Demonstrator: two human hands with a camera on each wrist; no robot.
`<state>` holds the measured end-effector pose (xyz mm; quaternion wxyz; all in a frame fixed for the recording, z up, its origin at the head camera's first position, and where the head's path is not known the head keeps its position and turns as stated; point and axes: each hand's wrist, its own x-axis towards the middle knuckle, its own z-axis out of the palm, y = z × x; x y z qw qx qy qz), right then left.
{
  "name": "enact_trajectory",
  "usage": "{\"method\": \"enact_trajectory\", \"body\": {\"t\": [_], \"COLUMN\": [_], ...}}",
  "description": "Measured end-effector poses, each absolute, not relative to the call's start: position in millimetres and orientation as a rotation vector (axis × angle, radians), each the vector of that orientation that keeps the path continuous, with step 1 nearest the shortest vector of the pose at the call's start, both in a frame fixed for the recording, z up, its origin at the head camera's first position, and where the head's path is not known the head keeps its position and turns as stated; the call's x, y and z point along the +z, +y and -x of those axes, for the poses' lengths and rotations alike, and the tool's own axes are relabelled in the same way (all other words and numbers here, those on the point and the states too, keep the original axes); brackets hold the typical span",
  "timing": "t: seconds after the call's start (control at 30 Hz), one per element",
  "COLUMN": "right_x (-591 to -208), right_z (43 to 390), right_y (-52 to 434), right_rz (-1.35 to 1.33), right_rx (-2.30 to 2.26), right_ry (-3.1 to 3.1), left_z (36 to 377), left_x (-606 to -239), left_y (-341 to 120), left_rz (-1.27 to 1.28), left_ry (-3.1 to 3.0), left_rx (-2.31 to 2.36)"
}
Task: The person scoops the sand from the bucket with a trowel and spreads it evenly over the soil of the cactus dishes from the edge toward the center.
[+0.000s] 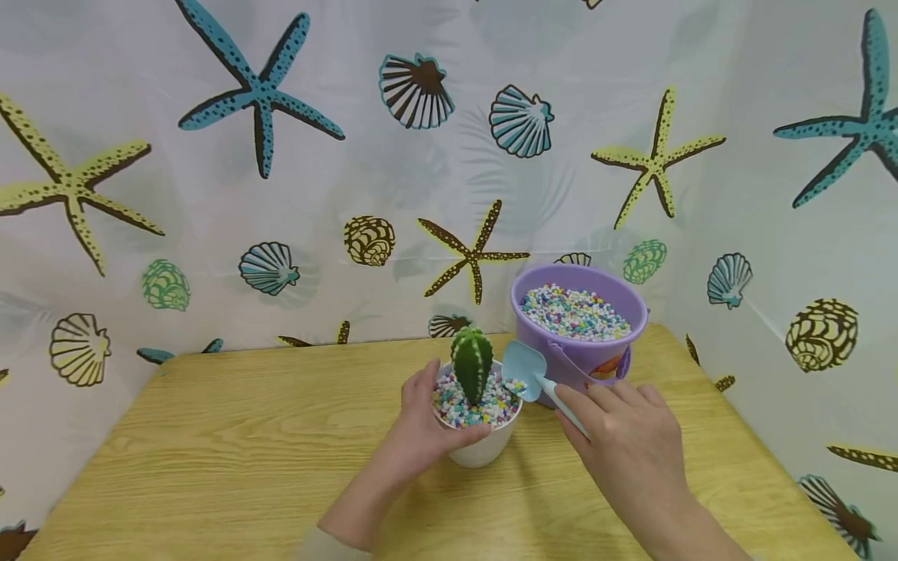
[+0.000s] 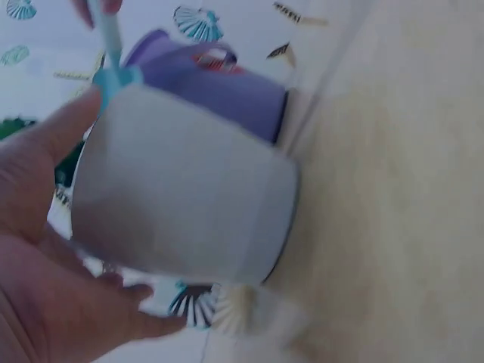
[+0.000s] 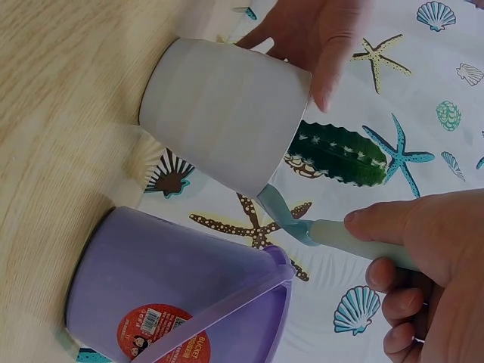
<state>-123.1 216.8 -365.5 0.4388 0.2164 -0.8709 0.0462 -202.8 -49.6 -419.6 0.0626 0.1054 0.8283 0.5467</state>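
A white pot (image 1: 484, 450) stands on the table, filled with small multicoloured beads (image 1: 459, 407) around an upright green cactus (image 1: 472, 365). My left hand (image 1: 428, 428) grips the pot's rim from the left, thumb across the near side and fingers behind. In my right hand (image 1: 627, 448) is the handle of a light blue toy shovel (image 1: 525, 365). The shovel's blade is tilted at the pot's right rim, with a few beads at its tip. In the right wrist view the blade (image 3: 278, 208) meets the rim of the pot (image 3: 227, 113).
Behind and right of the pot stands a purple bucket (image 1: 522, 312), holding many similar beads, its handle hanging at the front. A wooden table (image 1: 281, 444) lies under everything. A curtain (image 1: 330, 179) printed with shells and starfish hangs behind and at the right.
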Motion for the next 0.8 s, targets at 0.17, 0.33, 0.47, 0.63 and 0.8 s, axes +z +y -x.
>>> {"method": "enact_trajectory", "body": {"t": [0.17,0.33,0.47,0.63,0.8], "right_x": [-366.2,-366.1,-365.6,-366.7,-368.0], "right_z": [123.6,125.1,125.6,124.6,123.1], "right_y": [216.2,214.8,213.4,212.5,213.1], "right_rz": [-0.548,-0.567,-0.572,-0.568,-0.558], "right_rx": [0.109,0.114,0.122,0.121,0.126], "right_ry": [-2.167,-2.142,-2.128,-2.138,-2.158], "left_z": [215.1,212.4,206.6,205.6,212.0], "left_x": [-418.2,-425.2,-425.0,-420.3,-419.5], "left_y": [-64.1,-60.9,-53.2,-56.0,-64.3], "left_rz": [-0.419,-0.379,-0.352,-0.365,-0.428], "left_ry": [2.406,2.477,2.558,2.530,2.392], "left_rx": [1.621,1.607,1.582,1.547,1.599]}}
